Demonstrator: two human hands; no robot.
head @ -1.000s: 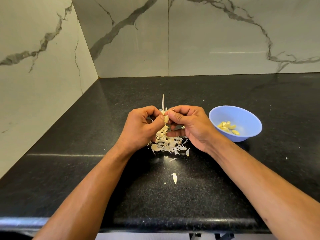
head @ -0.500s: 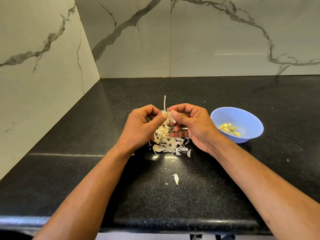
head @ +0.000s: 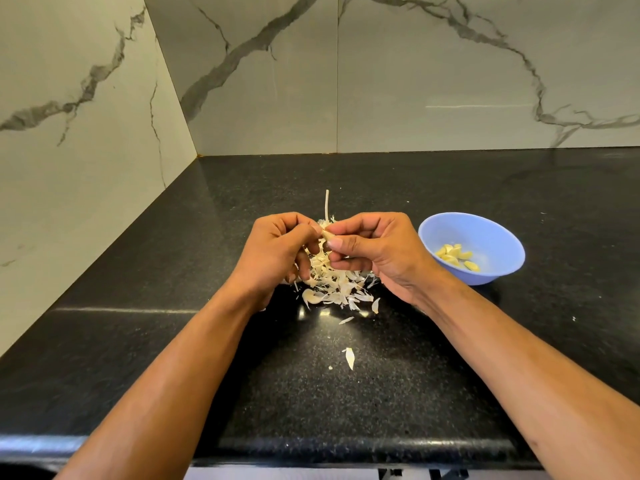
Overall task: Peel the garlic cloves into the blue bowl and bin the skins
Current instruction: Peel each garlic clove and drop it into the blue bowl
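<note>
Frame centre: left hand (head: pixel 277 252) and right hand (head: pixel 375 249) pinch one garlic clove (head: pixel 327 234) above skins (head: pixel 334 287); blue bowl (head: pixel 498 268) right.

both hands (head: pixel 277 252) (head: pixel 375 251) pinching a garlic clove (head: pixel 327 234), skins (head: pixel 334 289), blue bowl (head: pixel 485 233)

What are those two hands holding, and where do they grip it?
A garlic clove, pinched between both hands above the pile of skins. The left hand holds its left end; the right hand pinches its right side between thumb and forefinger.
</note>
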